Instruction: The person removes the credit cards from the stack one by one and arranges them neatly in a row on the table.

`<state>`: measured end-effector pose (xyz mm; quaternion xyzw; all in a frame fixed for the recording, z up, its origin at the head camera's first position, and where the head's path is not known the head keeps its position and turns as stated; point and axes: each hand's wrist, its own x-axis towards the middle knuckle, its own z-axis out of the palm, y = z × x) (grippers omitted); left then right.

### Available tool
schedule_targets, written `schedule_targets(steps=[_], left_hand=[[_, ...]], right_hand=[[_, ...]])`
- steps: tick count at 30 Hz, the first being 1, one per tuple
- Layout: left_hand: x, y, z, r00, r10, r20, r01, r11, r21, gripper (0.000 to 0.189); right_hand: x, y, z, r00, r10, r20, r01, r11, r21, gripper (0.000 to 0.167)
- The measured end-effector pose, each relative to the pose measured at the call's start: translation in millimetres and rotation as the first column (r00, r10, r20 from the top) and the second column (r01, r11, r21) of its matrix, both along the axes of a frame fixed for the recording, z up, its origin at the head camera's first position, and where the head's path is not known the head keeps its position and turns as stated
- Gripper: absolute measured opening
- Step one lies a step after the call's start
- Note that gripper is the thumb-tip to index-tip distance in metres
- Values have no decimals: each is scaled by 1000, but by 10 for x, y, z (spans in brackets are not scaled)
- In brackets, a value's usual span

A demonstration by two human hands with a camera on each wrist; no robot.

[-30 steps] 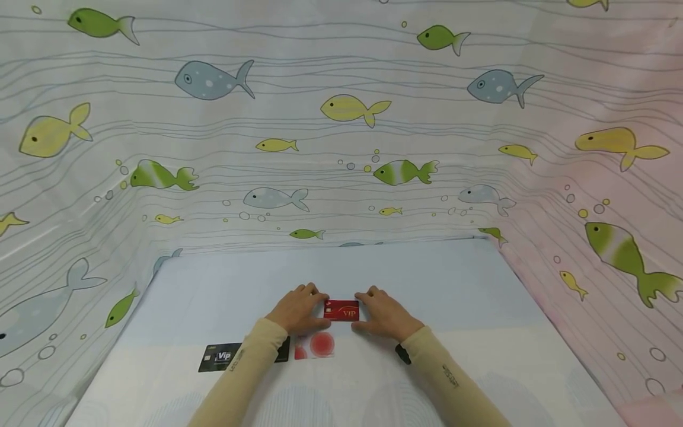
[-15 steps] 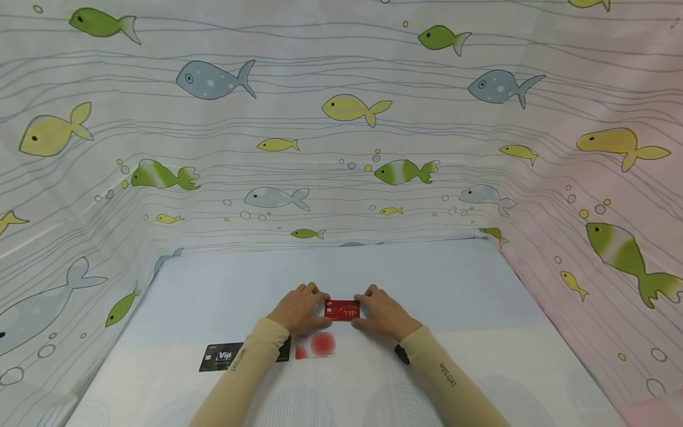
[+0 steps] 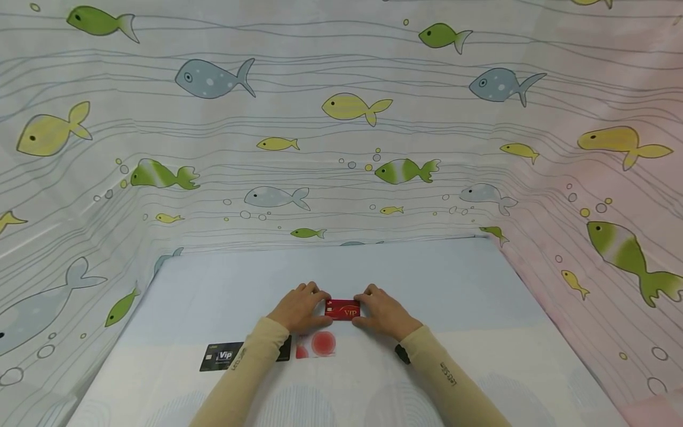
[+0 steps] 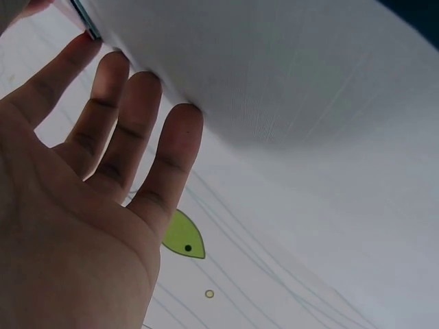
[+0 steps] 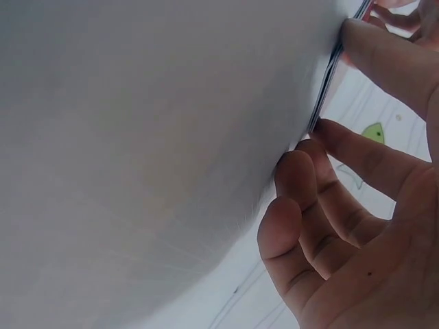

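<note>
A red card with gold VIP lettering (image 3: 342, 309) lies flat on the table, between both hands. My left hand (image 3: 301, 309) holds its left end, thumb at the near corner and index finger at the far one. At the right end, my right hand (image 3: 386, 312) holds it the same way. The right wrist view shows layered edges of a thin card stack (image 5: 326, 89), with thumb and index fingertip against it. In the left wrist view the stack's dark edge (image 4: 87, 22) meets the index fingertip, while the other fingertips touch the tabletop.
A black Vip card (image 3: 220, 357) lies on the table (image 3: 469, 296), partly hidden by the left sleeve. Beside it is a card with red circles (image 3: 316, 345). A small dark object (image 3: 402, 354) shows from under the right sleeve. Fish-printed curtain (image 3: 341, 172) surrounds the table.
</note>
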<state>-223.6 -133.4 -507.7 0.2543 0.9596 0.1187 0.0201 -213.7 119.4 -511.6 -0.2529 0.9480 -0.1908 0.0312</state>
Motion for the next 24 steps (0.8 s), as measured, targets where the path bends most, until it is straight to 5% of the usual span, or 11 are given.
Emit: schedule_targets(steps=[16, 24], left_hand=[[-22, -58, -14, 999, -44, -14, 45, 999, 31, 54], [-17, -55, -11, 998, -60, -24, 61, 997, 56, 56]], right_hand=[[17, 12, 54, 999, -15, 44, 16, 999, -27, 55], [27, 37, 73, 999, 15, -32, -15, 1000, 8, 56]])
